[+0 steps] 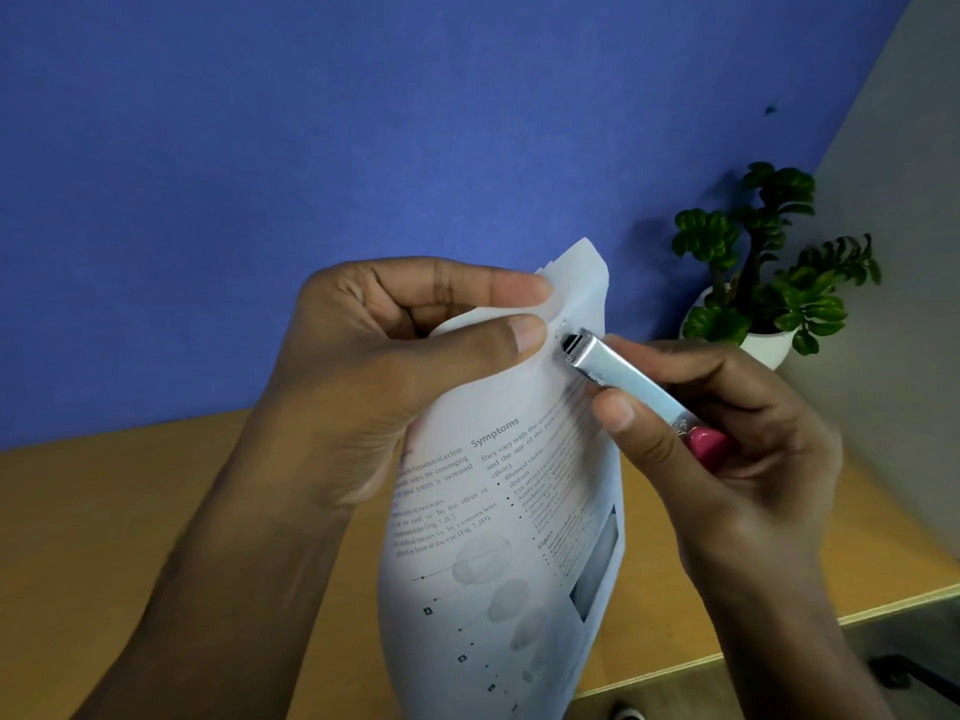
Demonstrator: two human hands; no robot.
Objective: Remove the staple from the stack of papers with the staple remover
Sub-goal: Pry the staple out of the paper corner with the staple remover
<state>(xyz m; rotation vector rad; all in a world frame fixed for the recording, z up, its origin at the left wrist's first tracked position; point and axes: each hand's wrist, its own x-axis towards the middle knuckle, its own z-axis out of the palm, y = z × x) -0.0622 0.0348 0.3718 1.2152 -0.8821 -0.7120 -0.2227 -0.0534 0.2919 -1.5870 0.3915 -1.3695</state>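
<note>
The stack of papers (498, 511) is held upright above the table (130, 491), filling the middle between the left hand (379, 366) and the right hand (727, 449); the staple remover (613, 376) bars its upper right corner; a potted plant (763, 283) stands near, behind the right hand by the blue wall (311, 148); the table's left stretch lies open.

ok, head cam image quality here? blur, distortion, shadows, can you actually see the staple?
Head view: wide-angle bend tilts the tan wooden table and blue wall. Printed white paper stack reads near "Symptoms", smearing toward its right edge. The silver, pink-ended staple remover tip is soft, so the staple is unclear. The green potted plant casts a soft wall shadow.
</note>
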